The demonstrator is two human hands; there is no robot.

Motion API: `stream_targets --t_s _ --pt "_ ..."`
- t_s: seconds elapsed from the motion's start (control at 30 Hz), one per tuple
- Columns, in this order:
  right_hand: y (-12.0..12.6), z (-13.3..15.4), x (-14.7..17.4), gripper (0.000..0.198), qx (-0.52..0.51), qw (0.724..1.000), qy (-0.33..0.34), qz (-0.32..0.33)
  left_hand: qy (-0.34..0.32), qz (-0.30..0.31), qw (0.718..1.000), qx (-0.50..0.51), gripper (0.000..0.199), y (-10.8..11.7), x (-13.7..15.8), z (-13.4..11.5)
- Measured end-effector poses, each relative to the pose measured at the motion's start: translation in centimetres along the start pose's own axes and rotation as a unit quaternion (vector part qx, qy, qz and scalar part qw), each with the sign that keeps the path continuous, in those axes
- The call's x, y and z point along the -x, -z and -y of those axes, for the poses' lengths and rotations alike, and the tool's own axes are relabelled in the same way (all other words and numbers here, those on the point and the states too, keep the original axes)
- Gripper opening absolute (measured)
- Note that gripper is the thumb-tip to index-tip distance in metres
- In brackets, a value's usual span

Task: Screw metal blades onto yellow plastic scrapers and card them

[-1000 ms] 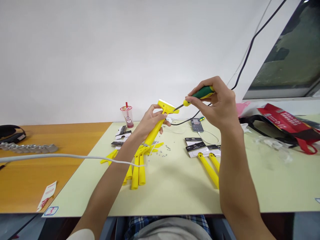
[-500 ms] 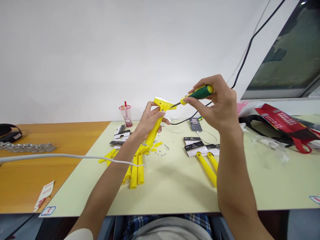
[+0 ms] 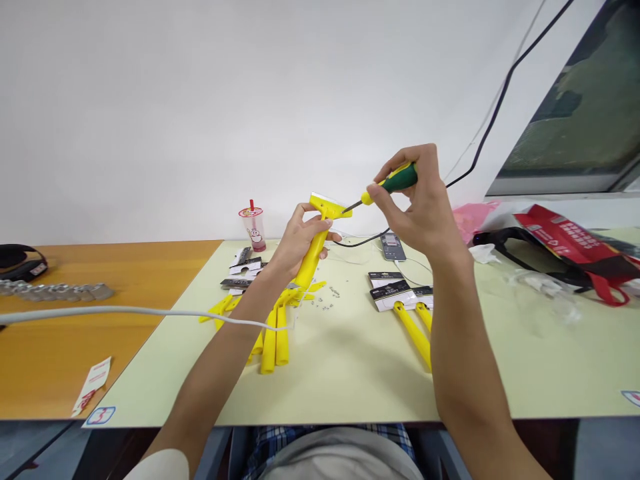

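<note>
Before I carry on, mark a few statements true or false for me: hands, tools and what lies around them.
1. The right hand holds a screwdriver. True.
2. The left hand holds the phone. False: the left hand grips a yellow tool.
3. The cup has a red straw. True.
4. The screwdriver's tip points away from the yellow tool. False: it points at that tool's head.
5. The small metal pieces lie left of the phone. True.

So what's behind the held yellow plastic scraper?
Left-hand fingers wrap behind its handle, tips past the right edge; other yellow plastic scrapers lie beyond its lower end. What it covers can't be seen.
</note>
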State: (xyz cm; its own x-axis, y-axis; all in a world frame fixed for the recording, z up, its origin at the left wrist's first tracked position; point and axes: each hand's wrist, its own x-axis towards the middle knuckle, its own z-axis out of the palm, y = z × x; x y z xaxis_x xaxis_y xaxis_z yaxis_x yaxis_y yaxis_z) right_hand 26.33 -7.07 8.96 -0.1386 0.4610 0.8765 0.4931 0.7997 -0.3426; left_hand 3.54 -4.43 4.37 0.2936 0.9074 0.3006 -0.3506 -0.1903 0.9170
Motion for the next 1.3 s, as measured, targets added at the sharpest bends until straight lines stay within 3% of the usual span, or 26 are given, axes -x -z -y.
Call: stream_targets --t_s 0.13,0.3,0.43,0.5,0.6,0.77,0.9,1.1,1.3 --pt "-0.2 -0.2 0.1 0.040 -0.030 0.999 0.000 0.028 0.016 -0.016 1.000 0.002 0.052 0.0 -0.1 0.0" --pt "-0.8 -0.7 0.0 0.043 -0.009 1.000 -0.007 -0.010 0.018 -0.026 0.999 -0.007 0.050 0.1 -0.3 -0.1" --pt "-1.3 -1.1 0.0 0.047 -0.047 0.998 -0.001 0.038 0.019 -0.047 0.999 -0.005 0.048 0.4 -0.5 -0.2" --pt "-1.6 -1.3 0.0 0.044 -0.039 0.999 -0.004 0.028 0.025 -0.053 0.998 -0.007 0.048 0.5 -0.6 -0.3" --pt "-1.9 -1.7 0.0 0.045 -0.020 1.000 -0.011 -0.007 0.023 -0.053 0.998 -0.014 0.049 0.7 -0.7 -0.4" --pt "-2.2 -2.2 0.0 0.050 -0.037 0.999 -0.015 0.028 0.022 -0.055 0.998 -0.010 0.050 1.1 -0.9 -0.4" --pt "-2.5 -2.5 -0.1 0.050 -0.010 1.000 -0.024 -0.009 0.028 -0.033 0.999 -0.022 0.050 1.3 -0.8 -0.3" --pt "-2.3 -2.3 -0.1 0.046 -0.033 0.998 -0.020 0.053 0.049 -0.045 0.997 -0.042 0.052 1.9 -1.1 0.0" --pt "-2.5 -2.1 -0.2 0.045 -0.009 0.999 -0.028 0.033 0.065 -0.042 0.996 -0.043 0.047 2.1 -1.4 0.2"
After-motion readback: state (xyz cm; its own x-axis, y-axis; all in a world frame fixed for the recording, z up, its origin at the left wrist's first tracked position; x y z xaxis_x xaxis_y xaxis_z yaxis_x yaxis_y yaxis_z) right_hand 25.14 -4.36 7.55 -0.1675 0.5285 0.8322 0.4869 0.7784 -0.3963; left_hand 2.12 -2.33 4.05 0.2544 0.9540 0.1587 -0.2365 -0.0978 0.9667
